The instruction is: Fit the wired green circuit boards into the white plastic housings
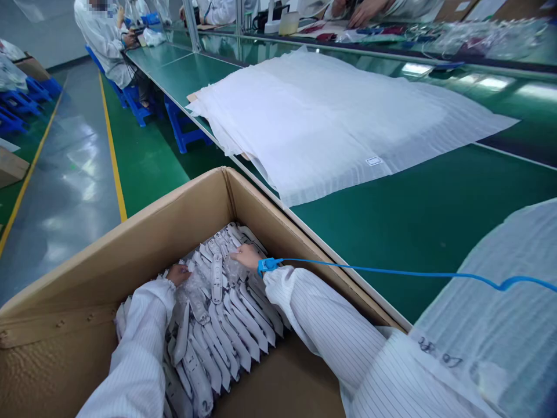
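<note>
Both my hands reach down into a deep cardboard box holding rows of white molded plastic parts standing on edge. My left hand is closed at the left of the rows, its fingers on crumpled clear plastic. Fingers bent in a pinch, my right hand grips a clear plastic bag near the box's far corner. Between the hands, one white part with holes lies on top of the others. A blue wrist strap circles my right wrist.
A blue cord runs from the strap to the right. Beside the box stands a green worktable with white sheets on it. Blue stools stand under it. Co-workers sit farther along, and another person's hands are across the table.
</note>
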A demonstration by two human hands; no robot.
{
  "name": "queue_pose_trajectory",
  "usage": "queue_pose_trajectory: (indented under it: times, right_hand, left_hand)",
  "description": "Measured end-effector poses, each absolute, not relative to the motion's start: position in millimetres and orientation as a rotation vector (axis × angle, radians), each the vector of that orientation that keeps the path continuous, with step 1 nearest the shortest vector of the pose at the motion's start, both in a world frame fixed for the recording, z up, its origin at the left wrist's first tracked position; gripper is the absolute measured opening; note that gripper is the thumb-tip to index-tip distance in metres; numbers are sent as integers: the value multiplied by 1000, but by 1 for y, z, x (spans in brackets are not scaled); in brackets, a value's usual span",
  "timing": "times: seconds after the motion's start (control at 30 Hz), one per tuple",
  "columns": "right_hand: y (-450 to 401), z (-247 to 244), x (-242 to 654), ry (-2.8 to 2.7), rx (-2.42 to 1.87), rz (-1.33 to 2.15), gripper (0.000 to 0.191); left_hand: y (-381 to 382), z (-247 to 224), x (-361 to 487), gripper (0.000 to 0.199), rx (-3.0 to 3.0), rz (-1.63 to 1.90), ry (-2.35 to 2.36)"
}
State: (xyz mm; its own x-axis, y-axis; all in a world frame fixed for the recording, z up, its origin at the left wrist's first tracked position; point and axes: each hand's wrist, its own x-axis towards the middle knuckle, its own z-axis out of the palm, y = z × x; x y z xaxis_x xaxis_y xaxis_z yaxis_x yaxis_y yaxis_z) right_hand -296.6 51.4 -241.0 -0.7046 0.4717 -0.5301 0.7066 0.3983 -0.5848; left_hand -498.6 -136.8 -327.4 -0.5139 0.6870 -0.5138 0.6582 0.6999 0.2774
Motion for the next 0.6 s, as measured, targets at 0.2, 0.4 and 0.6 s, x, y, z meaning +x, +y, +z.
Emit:
queue_pose_trajectory:
  times: [0.2,0.4,0.6]
  right_hand:
    - [48,-242,-298,2380,990,-1184,20]
    - [44,-245,-301,2388,978,-1179,24]
    - [44,-241,-300,2397,966,-1188,25]
  left_hand:
    - [-147,-326,-494,24,1038,16,2310]
    - [-136,-334,-494,27,947,28,2446]
    - [-134,-339,-485,26,844,257,2557]
